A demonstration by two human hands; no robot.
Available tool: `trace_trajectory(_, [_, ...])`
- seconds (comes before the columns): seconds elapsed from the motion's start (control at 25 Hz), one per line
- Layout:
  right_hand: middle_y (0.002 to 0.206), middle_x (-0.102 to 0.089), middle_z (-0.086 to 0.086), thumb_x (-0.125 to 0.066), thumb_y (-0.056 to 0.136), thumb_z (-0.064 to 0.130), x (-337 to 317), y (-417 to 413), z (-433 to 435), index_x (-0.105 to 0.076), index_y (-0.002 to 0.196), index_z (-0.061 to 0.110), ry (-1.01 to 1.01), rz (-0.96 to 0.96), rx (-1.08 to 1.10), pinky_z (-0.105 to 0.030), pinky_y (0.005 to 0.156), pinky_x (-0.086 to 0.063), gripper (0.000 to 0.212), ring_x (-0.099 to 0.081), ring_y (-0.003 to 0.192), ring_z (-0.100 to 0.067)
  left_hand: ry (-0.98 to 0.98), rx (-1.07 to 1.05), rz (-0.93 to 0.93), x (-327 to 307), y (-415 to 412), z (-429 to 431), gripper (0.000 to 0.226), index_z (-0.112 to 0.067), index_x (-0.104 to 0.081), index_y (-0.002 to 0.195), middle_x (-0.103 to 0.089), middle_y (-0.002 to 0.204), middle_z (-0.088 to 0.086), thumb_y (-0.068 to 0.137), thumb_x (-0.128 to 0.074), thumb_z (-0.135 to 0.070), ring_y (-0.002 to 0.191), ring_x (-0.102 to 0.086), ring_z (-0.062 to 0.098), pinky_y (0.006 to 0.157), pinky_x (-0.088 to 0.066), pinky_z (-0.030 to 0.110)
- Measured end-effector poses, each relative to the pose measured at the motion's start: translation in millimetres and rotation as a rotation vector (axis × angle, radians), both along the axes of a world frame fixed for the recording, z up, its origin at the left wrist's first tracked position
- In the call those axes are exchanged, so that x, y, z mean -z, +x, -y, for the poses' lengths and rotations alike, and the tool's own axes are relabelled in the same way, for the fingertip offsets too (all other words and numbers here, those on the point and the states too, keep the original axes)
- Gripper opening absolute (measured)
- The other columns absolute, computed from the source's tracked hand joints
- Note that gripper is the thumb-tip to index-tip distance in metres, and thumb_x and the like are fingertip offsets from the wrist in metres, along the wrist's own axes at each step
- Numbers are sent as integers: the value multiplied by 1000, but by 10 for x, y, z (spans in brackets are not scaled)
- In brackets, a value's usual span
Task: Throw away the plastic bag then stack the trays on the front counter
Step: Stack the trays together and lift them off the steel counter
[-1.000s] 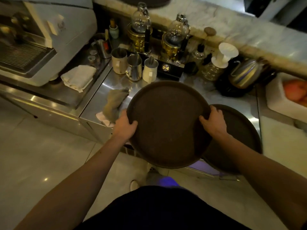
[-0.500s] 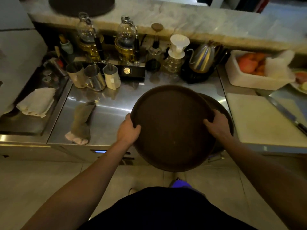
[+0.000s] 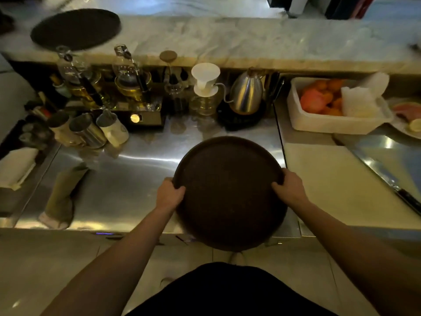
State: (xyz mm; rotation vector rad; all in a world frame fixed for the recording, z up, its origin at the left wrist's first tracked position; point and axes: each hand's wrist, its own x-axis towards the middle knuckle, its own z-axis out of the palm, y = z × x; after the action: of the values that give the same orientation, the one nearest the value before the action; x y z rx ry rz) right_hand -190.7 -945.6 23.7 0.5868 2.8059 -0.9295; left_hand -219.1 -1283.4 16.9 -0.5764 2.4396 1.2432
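Head view: both hands (image 3: 169, 197) on round tray (image 3: 229, 195)

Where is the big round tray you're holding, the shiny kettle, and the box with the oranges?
Round tray (image 3: 227, 195), head view, middle of its dark flat surface.
Shiny kettle (image 3: 246, 93), head view, its metal body.
White box (image 3: 328, 125), head view, its front wall.

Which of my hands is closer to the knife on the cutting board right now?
Right. The right hand grips the tray on the side toward the knife, which lies farther right on the cutting board. The left hand holds the tray's opposite edge.
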Motion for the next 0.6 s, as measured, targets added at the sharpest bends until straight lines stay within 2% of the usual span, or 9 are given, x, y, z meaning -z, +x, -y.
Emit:
trace_trajectory(0.12, [103,-67,-15,-62,78,15,40,-83,-179,-59,118,4,-52,25,-49,-40,80,-54,41,-65,93,-33,-25,-39,22,160,-152,-140,48,-6,-64,112,-68,102,15,69,-57,-28,96,-66,35,86,-56,51])
trace_trajectory(0.24, [107,-66,-13,-62,79,15,82,-146,-297,-57,123,6,-79,53,-77,-39,84,-54,45,-65,96,-32,-48,-83,40,146,-146,-322,37,-2,-64,111,-67,102,17,78,-59,-17,97,-64,37,85,-55,46])
trace_trajectory(0.36, [107,-66,-13,-61,78,15,140,-172,-331,-57,123,6,-91,76,-82,-38,82,-53,46,-65,97,-32,-89,-75,67,191,-147,-388,30,2,-62,110,-65,104,21,84,-58,-12,98,-63,38,79,-52,41])
trace_trajectory(0.48, [110,-66,-14,-61,79,14,187,-203,-321,-56,125,6,-68,61,-89,-36,85,-51,47,-64,100,-32,-126,-38,90,245,-226,-381,28,4,-61,109,-64,104,23,86,-57,-11,95,-63,36,77,-53,43])
trace_trajectory(0.6, [111,-65,-13,-61,80,16,185,-222,-310,-54,126,7,-65,76,-87,-40,87,-53,47,-63,100,-31,-159,-3,80,278,-301,-352,29,3,-58,110,-61,107,22,85,-56,-13,96,-61,36,80,-54,46])
